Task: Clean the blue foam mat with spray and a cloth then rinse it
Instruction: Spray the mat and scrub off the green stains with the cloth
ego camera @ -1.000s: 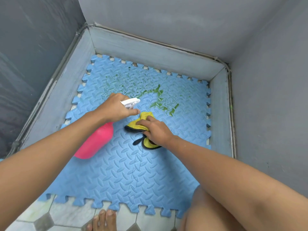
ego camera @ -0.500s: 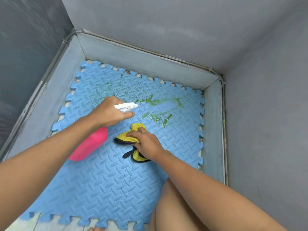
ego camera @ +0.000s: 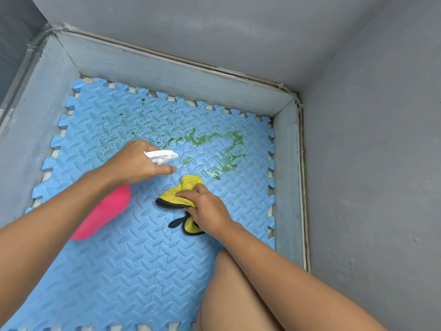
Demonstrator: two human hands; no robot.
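A: So, L side first: what was the left hand [ego camera: 136, 163] doing?

B: It was wrapped round the neck of the spray bottle [ego camera: 105, 216], index finger stretched out under the white nozzle [ego camera: 161, 155]. The pink body hung back below the wrist, tilted over the blue foam mat [ego camera: 133, 271]. Couldn't tell if it touched.

A: And ahead of that grip?

B: The green smears [ego camera: 214, 144] lay just beyond the fingertips & off to the right, w/ wet droplets toward the mat's far edge.

A: R side?

B: The right hand [ego camera: 207, 206] sat just right of the L grip & nearer the body, fingers curled on the yellow cloth [ego camera: 186, 187] w/ black trim, holding it down on the mat. The green mess lay just past the cloth. Under that forearm was a bare knee [ego camera: 238, 295]. The grey curb [ego camera: 167, 75] ran along the mat's far & right edges.
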